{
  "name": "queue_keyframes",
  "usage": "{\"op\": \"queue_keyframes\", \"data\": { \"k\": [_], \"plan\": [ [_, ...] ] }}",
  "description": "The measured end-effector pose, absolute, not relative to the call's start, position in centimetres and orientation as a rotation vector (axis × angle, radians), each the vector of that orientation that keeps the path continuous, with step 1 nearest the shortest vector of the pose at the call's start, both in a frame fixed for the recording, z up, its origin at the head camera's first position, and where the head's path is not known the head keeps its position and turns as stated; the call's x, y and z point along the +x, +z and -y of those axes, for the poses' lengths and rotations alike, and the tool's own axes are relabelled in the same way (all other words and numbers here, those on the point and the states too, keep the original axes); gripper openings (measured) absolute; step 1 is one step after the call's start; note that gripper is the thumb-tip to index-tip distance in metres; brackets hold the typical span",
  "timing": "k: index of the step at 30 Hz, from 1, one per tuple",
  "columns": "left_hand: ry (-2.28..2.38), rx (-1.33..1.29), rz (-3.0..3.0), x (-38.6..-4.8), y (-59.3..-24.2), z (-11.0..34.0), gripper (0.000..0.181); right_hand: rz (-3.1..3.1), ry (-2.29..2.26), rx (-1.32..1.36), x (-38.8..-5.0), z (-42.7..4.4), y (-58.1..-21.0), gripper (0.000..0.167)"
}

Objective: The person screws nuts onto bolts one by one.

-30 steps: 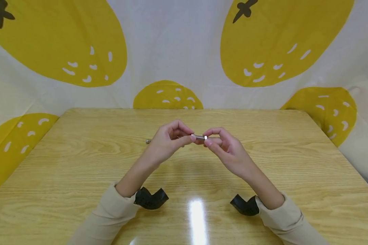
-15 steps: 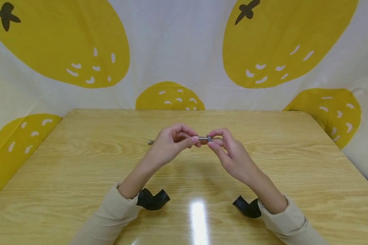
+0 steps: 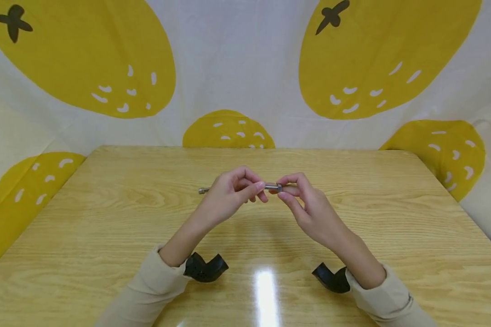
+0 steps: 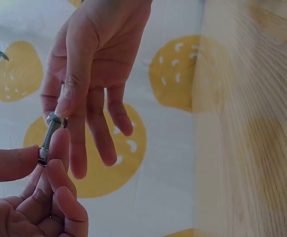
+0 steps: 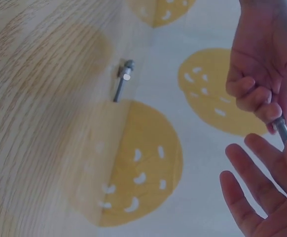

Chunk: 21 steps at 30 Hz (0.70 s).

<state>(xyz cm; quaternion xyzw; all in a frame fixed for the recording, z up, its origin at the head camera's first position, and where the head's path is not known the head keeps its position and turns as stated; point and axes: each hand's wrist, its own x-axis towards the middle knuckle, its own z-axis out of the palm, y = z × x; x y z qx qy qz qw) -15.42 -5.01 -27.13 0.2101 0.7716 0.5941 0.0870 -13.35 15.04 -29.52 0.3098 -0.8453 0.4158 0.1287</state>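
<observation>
Between my hands is a metal bolt (image 4: 49,136) with a cylindrical head (image 4: 43,157) and a threaded shank. My left hand (image 3: 227,196) pinches it at the head end with thumb and fingers. On the threaded end sits a hex nut (image 3: 279,187), held by the thumb and index finger of my right hand (image 3: 311,206). The other right fingers stretch out loosely, as the left wrist view shows. Both hands are raised over the table. A second bolt (image 5: 120,89) lies on the table beyond the left hand, which partly hides it in the head view.
The wood-grain table (image 3: 106,236) extends around the hands, its far edge against a white cloth (image 3: 237,54) with yellow fruit prints. A black wrist mount (image 3: 206,268) sticks out from the left sleeve, and another black mount (image 3: 331,278) from the right.
The hands keep their grip on the bolt and nut. The nut's visible face has gone from bright to grey, and some left fingers have shifted slightly. The whole head view has drifted a little.
</observation>
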Motion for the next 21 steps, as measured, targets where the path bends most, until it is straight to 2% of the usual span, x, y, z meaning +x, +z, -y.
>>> {"op": "queue_keyframes", "data": {
  "k": [14, 17, 21],
  "plan": [
    [1.739, 0.621, -2.350, -15.22, -27.44, 4.85, 0.009, 2.563, 1.154, 0.854, -13.29, -14.95, -29.77, 0.013],
    [1.731, 0.637, -2.361, -15.12, -27.38, 4.78, 0.009, 2.570, 1.170, 0.810, -13.31, -14.77, -29.79, 0.016],
    [1.717, 0.641, -2.369, -14.95, -27.25, 4.70, 0.009, 2.595, 1.202, 0.700, -13.29, -14.55, -29.70, 0.028]
  ]
}}
